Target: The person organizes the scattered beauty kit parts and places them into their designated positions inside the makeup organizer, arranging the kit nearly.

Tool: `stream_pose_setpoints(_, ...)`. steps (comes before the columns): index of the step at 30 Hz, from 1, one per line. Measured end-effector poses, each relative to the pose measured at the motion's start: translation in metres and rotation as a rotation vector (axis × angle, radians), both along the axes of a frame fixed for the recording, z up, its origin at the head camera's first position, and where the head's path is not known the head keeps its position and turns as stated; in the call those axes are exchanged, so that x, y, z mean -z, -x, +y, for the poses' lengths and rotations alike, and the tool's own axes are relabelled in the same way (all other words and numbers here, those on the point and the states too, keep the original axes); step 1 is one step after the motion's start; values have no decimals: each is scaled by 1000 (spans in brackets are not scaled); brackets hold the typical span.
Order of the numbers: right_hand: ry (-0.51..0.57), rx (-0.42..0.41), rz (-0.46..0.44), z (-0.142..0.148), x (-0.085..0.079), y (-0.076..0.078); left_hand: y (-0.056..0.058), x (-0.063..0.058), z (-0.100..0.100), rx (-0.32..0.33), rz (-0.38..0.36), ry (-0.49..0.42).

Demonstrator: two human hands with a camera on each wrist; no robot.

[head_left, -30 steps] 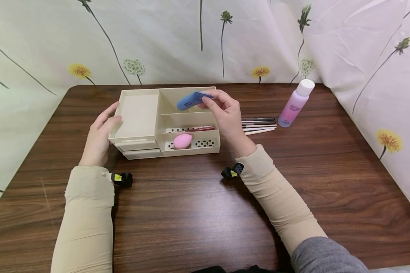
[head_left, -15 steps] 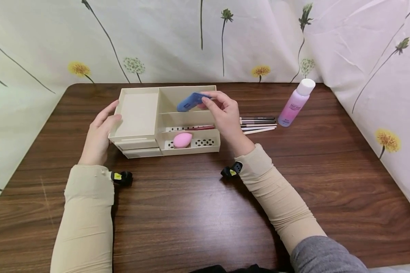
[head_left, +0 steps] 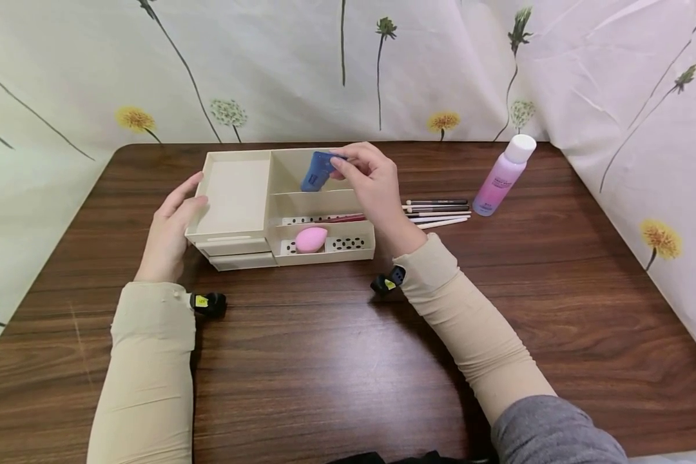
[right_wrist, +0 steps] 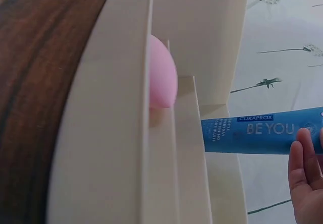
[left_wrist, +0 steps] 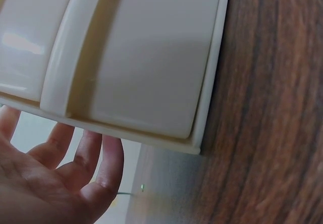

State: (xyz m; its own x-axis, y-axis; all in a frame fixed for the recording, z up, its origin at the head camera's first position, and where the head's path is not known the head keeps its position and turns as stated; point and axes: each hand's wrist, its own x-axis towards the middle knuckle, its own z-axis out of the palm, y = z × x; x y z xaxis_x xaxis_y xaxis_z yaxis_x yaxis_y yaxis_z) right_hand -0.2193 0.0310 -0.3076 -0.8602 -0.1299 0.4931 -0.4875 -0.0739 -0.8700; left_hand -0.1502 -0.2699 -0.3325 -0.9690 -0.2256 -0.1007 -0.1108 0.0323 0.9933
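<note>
A cream desktop organizer [head_left: 234,193] stands on the table, with drawers at left and compartments at right. My left hand [head_left: 171,229] rests its fingers against the organizer's left side; in the left wrist view the fingers [left_wrist: 91,156] lie along that wall. My right hand [head_left: 374,183] pinches one end of a blue toothpaste tube [head_left: 317,171], marked BE YOU in the right wrist view. The tube slants down, its lower end over the back right compartment. A pink makeup sponge [head_left: 311,239] sits in the front compartment, and a thin red stick [head_left: 348,218] lies in the middle one.
Several makeup brushes [head_left: 441,209] lie on the table right of the organizer, partly behind my right hand. A pink spray bottle [head_left: 499,180] with a white cap stands further right. A flower-printed cloth [head_left: 307,71] hangs behind the table.
My right hand has moved slightly left and up, and the toothpaste tube has swung from nearly flat to a steeper slant, lower end down. The left hand has stayed at the organizer's side.
</note>
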Motion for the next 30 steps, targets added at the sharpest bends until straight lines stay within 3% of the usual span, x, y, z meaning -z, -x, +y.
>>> stream_pose_setpoints(15, -179, 20, -77, -14, -18, 18, 1, 0, 0, -6, -32, 63)
stream_pose_setpoints(21, -243, 15, -126, -20, -20, 23, 0, -1, 1, -5, -31, 61)
stream_pose_setpoints(30, -309, 25, -128, -28, -19, 30, -2, -3, 2, -3, -36, 57)
